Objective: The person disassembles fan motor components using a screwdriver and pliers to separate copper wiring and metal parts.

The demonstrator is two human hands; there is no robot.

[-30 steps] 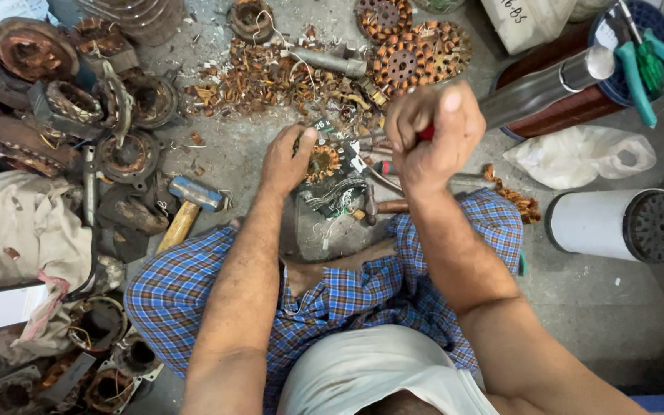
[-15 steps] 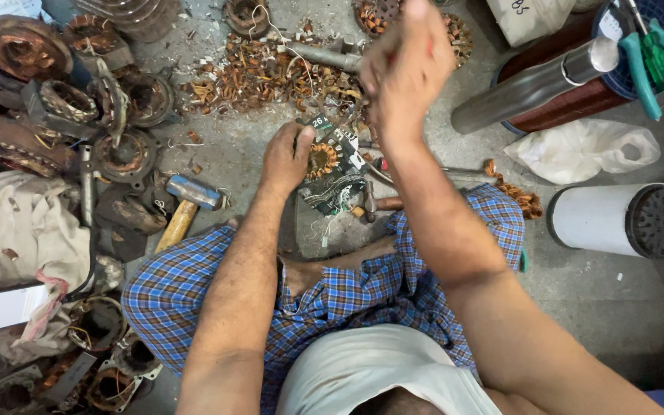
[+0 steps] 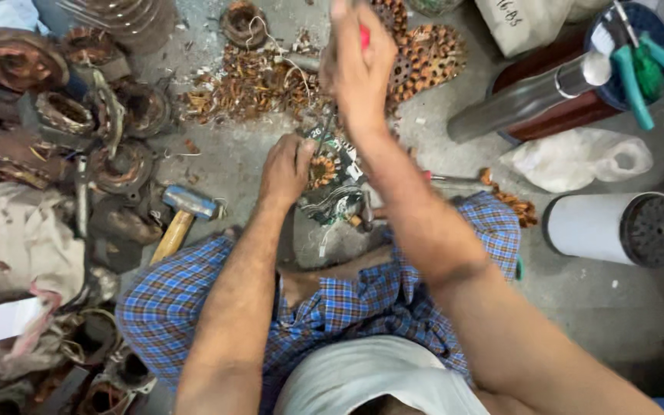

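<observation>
Item: my left hand [image 3: 284,170] pins the copper-wound motor stator [image 3: 330,178] on the floor, fingers closed over its nine-o'clock edge; my right hand [image 3: 359,65], fisted around a red-handled tool [image 3: 363,36], hangs at twelve o'clock above it.

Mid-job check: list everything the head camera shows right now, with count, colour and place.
Motor stator: one, copper windings, centre floor, under the left hand.
Red-handled tool: one, raised in the right fist; its working end is hidden.
Hammer: one, blue head, wooden handle, left of centre.
Copper wire scrap: loose pile, top centre.
Rusty motor housings: several, brown, left side.
White cylinder: one, lying at right.
Green-handled pliers: one pair, top right.
Plastic bag: one, white, right.
Left hand: steadies the stator.
Right hand: lifted, gripping the tool.
</observation>
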